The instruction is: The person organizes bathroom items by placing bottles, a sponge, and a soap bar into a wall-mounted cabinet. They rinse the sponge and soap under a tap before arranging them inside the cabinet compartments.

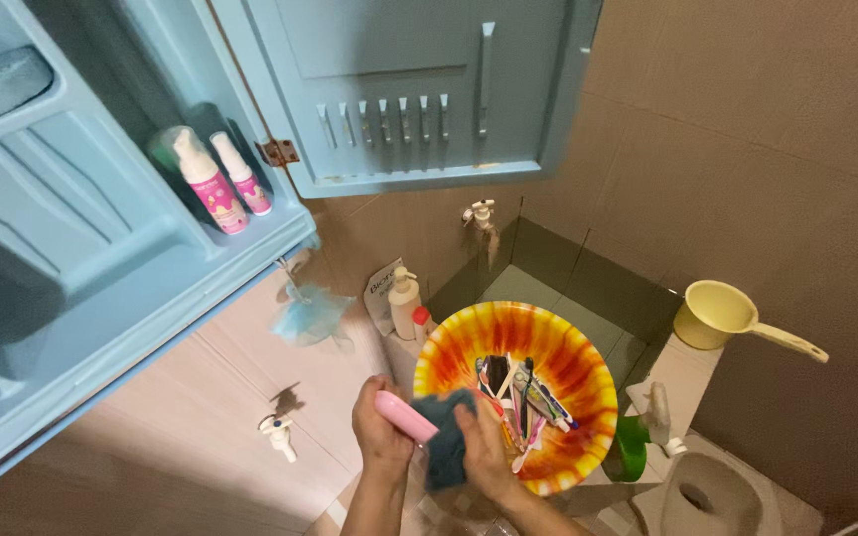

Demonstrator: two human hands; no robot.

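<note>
Your left hand (pixel 382 422) and right hand (pixel 484 452) meet at the near rim of the bowl (pixel 588 382), with the slim case (pixel 405 415) and the cloth (pixel 446 437) between them; toothbrushes and tubes (pixel 523 402) lie in the bowl. The dipper (pixel 722 316) sits right of the bowl, a pump bottle (pixel 405 303) just behind its left edge; two spray bottles (pixel 222 182) stand in the open cabinet (pixel 101 278) up to your left.
</note>
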